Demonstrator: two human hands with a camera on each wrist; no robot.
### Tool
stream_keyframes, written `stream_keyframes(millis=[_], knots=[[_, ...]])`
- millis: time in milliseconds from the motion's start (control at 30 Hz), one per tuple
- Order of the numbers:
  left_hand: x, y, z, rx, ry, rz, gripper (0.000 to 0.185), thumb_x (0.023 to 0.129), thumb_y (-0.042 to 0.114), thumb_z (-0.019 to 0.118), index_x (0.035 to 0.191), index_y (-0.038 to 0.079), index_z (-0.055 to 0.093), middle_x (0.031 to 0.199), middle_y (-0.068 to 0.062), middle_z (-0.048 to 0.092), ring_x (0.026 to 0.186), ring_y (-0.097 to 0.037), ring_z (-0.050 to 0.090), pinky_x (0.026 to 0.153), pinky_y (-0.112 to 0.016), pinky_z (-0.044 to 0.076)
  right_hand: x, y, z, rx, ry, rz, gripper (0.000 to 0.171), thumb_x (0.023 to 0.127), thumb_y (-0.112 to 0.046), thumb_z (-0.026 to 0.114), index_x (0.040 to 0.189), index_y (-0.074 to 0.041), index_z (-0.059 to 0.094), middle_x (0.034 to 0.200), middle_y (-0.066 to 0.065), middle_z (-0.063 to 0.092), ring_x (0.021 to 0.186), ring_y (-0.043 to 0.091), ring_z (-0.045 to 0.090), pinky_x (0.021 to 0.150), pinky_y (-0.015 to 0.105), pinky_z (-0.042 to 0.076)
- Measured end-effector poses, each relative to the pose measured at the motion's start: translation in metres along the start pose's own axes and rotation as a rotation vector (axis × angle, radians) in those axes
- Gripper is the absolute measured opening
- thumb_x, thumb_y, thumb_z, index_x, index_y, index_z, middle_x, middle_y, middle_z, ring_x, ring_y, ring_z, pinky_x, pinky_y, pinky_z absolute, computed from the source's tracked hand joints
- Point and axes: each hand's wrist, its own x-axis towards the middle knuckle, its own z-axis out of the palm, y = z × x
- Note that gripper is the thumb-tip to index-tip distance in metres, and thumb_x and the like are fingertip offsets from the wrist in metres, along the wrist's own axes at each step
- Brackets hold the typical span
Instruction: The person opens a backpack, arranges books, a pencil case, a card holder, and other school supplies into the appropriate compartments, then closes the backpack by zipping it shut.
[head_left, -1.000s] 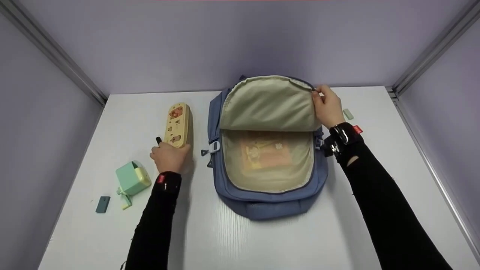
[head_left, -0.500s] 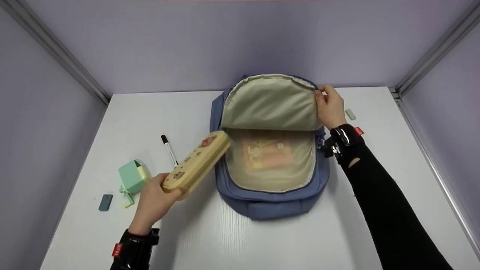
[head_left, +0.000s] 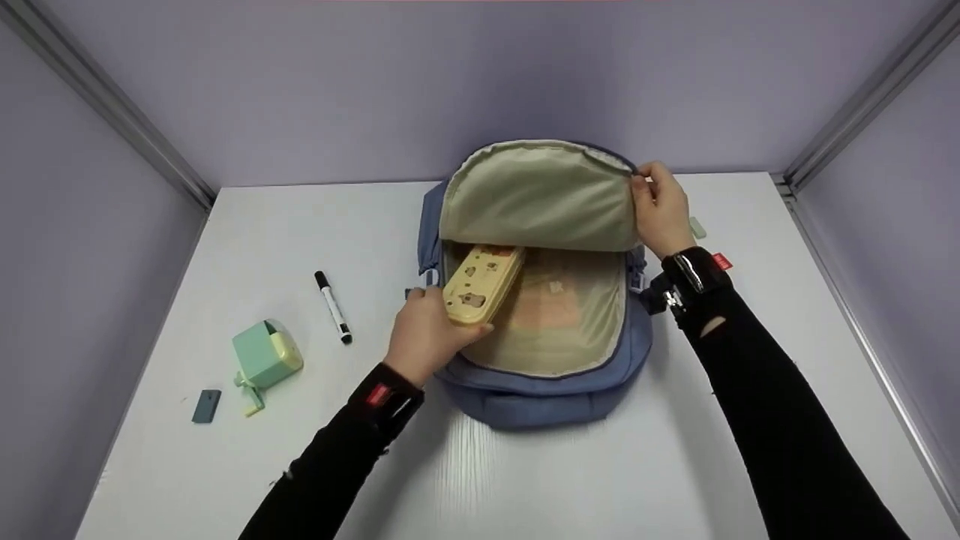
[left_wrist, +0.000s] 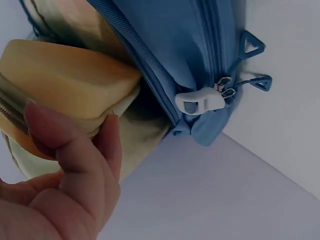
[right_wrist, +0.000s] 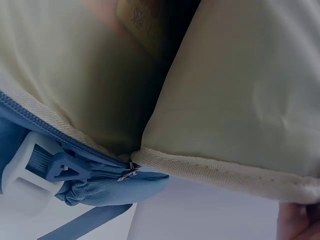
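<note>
A blue backpack lies on the table with its cream-lined front flap folded up. My right hand pinches the flap's edge at the upper right. My left hand grips the near end of a yellow pencil case printed with small brown bears. The case's far end reaches in under the flap and is partly hidden. In the left wrist view, thumb and fingers hold the zipped pencil case inside the opening. Behind the mesh-like lining an orange packet shows through.
On the left of the white table are a black-capped marker, a green pencil sharpener with a crank and a dark teal eraser. A pale green eraser lies beyond my right hand. Pale walls enclose the back and sides.
My left hand has picked up the pencil case from the table at left and carried it right, into the backpack's opening. The marker is now uncovered. The right hand keeps holding the flap.
</note>
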Motion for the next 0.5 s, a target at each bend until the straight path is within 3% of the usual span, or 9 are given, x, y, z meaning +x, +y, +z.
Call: stream_keyframes(millis=[100, 200, 333, 433, 500], knots=[[0.016, 0.014, 0.014, 0.011, 0.016, -0.012, 0.081, 0.067, 0.045, 0.089, 0.116, -0.009, 0.055, 0.114, -0.024, 0.058, 0.094, -0.035, 0.066, 0.084, -0.045, 0.058, 0.000, 0.001, 0.001, 0.015, -0.029, 0.000, 0.024, 0.104, -0.017, 0.047, 0.106, 0.007, 0.054, 0.063, -0.011, 0.039, 0.055, -0.004, 0.037, 0.055, 0.018, 0.032], [0.030, 0.022, 0.031, -0.036, -0.010, -0.042, 0.078, 0.071, 0.037, 0.089, 0.121, -0.010, 0.052, 0.120, -0.028, 0.053, 0.101, -0.038, 0.065, 0.090, -0.045, 0.057, -0.001, 0.003, 0.004, 0.019, -0.060, 0.017, 0.024, 0.104, -0.016, 0.046, 0.107, 0.007, 0.054, 0.069, -0.009, 0.041, 0.057, -0.004, 0.038, 0.059, 0.018, 0.033], [0.046, 0.024, 0.046, -0.136, -0.105, -0.055, 0.079, 0.079, 0.020, 0.082, 0.137, -0.015, 0.042, 0.131, -0.037, 0.049, 0.119, -0.044, 0.057, 0.104, -0.047, 0.049, -0.002, 0.005, 0.007, 0.026, -0.093, 0.038, 0.021, 0.104, -0.014, 0.047, 0.107, 0.006, 0.054, 0.074, -0.007, 0.044, 0.059, -0.005, 0.041, 0.063, 0.019, 0.034], [0.056, 0.024, 0.047, -0.234, -0.191, -0.027, 0.087, 0.082, 0.011, 0.074, 0.148, -0.017, 0.024, 0.140, -0.040, 0.045, 0.132, -0.047, 0.048, 0.113, -0.048, 0.041, -0.003, 0.006, 0.008, 0.030, -0.106, 0.046, 0.020, 0.103, -0.013, 0.048, 0.106, 0.005, 0.053, 0.073, -0.009, 0.046, 0.058, -0.006, 0.042, 0.061, 0.019, 0.035], [0.061, 0.024, 0.044, -0.296, -0.236, 0.003, 0.086, 0.083, 0.007, 0.069, 0.151, -0.014, 0.021, 0.144, -0.038, 0.043, 0.136, -0.046, 0.046, 0.117, -0.048, 0.037, -0.003, 0.007, 0.007, 0.033, -0.110, 0.050, 0.019, 0.103, -0.013, 0.048, 0.105, 0.005, 0.054, 0.069, -0.010, 0.045, 0.057, -0.006, 0.042, 0.059, 0.019, 0.035]])
